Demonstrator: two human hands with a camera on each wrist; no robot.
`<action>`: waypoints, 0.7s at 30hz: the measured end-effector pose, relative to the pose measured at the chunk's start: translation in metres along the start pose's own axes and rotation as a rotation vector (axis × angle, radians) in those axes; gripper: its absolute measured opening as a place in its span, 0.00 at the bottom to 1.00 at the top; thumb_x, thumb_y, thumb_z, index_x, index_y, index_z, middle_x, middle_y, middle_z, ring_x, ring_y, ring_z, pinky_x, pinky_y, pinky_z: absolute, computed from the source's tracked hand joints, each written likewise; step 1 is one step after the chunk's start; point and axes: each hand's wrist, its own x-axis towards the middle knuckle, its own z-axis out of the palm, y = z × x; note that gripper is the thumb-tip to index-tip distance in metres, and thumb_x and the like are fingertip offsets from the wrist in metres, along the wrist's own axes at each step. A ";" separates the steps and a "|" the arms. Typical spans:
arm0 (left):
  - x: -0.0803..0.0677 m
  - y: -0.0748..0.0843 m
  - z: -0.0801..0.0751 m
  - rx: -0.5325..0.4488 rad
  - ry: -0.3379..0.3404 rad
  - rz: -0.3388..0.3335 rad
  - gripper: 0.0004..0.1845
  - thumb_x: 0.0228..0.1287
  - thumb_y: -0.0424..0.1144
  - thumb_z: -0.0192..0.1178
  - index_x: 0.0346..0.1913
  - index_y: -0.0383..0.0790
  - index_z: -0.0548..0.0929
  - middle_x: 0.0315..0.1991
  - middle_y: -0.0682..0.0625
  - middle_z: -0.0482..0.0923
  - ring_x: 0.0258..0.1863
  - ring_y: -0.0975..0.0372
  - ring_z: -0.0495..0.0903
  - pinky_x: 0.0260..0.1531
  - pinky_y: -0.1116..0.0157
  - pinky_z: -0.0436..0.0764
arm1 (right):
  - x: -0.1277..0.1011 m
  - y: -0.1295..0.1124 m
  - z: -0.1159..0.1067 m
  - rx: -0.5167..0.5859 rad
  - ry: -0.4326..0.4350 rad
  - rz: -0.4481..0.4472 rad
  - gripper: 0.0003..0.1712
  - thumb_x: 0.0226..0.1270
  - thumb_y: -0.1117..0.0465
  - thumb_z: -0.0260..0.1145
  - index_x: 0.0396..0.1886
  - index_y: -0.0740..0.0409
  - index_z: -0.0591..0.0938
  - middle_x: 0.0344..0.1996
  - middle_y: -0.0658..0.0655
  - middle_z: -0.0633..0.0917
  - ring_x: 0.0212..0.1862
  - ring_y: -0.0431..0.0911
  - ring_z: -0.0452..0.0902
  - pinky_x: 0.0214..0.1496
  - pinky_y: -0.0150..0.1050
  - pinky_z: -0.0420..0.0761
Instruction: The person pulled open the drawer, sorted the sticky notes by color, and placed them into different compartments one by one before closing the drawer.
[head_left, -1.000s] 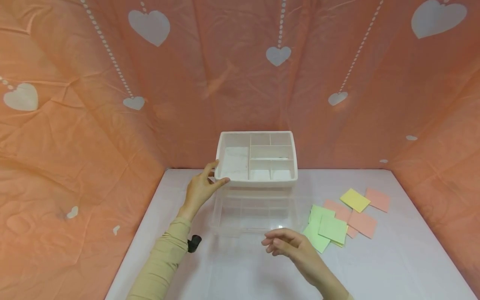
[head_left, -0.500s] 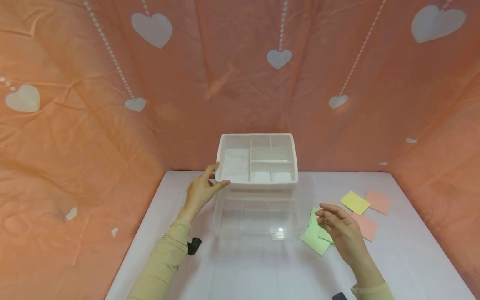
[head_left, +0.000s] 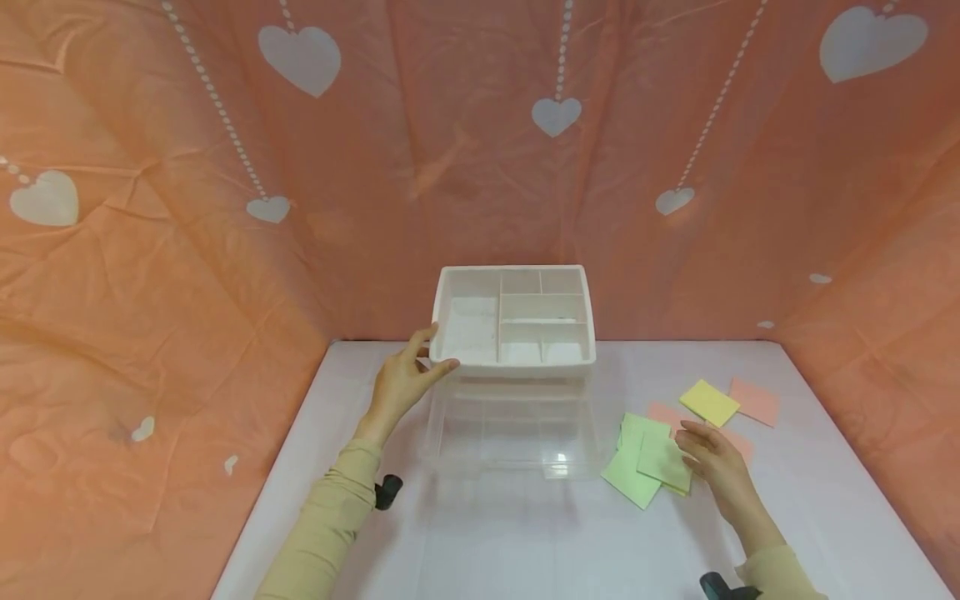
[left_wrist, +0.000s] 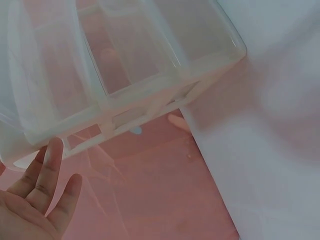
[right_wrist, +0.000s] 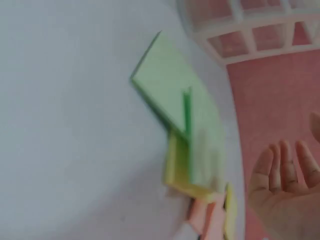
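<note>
Organizer (head_left: 513, 369) | head: compartments (head_left: 471, 321), left hand (head_left: 402, 379) pinching it | wrists only: cutout frame (left_wrist: 106, 125)

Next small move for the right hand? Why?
I'd probably lower the right hand to pinch the top green note. In the head view it overlaps that note's right edge, relaxed and holding nothing, while the left hand grips the near left corner of the white tray, so the right looks free to pick.

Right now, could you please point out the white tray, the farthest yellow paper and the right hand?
White tray (head_left: 519, 368), head view: front wall.
Yellow paper (head_left: 709, 402), head view: upper face.
Right hand (head_left: 719, 468), head view: its middle.
</note>
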 end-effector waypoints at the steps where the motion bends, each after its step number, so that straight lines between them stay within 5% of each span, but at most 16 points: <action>1: 0.001 0.000 0.000 -0.002 -0.001 0.002 0.36 0.54 0.60 0.62 0.66 0.57 0.66 0.48 0.43 0.82 0.34 0.57 0.84 0.31 0.60 0.79 | 0.001 0.003 -0.001 -0.055 0.012 0.029 0.34 0.69 0.52 0.57 0.66 0.67 0.60 0.47 0.39 0.79 0.41 0.20 0.70 0.45 0.20 0.72; 6: 0.004 -0.002 0.000 -0.015 -0.009 0.009 0.36 0.54 0.61 0.61 0.66 0.58 0.65 0.50 0.43 0.81 0.36 0.57 0.84 0.31 0.61 0.79 | 0.004 0.015 -0.004 -0.271 0.013 0.141 0.41 0.69 0.46 0.54 0.71 0.66 0.54 0.68 0.70 0.60 0.62 0.48 0.66 0.60 0.39 0.68; 9: 0.003 -0.003 0.000 -0.018 -0.021 0.006 0.36 0.55 0.62 0.61 0.66 0.59 0.65 0.51 0.44 0.81 0.35 0.57 0.84 0.31 0.61 0.79 | 0.006 0.023 -0.004 -0.285 -0.011 0.177 0.44 0.68 0.46 0.55 0.72 0.66 0.49 0.69 0.74 0.54 0.69 0.64 0.51 0.67 0.55 0.60; 21: 0.000 -0.006 -0.001 -0.042 -0.030 -0.001 0.35 0.55 0.59 0.62 0.66 0.59 0.65 0.50 0.44 0.81 0.34 0.57 0.83 0.32 0.60 0.79 | 0.010 0.045 0.003 -0.343 -0.007 0.144 0.50 0.63 0.53 0.63 0.70 0.76 0.44 0.63 0.77 0.57 0.63 0.66 0.57 0.66 0.58 0.60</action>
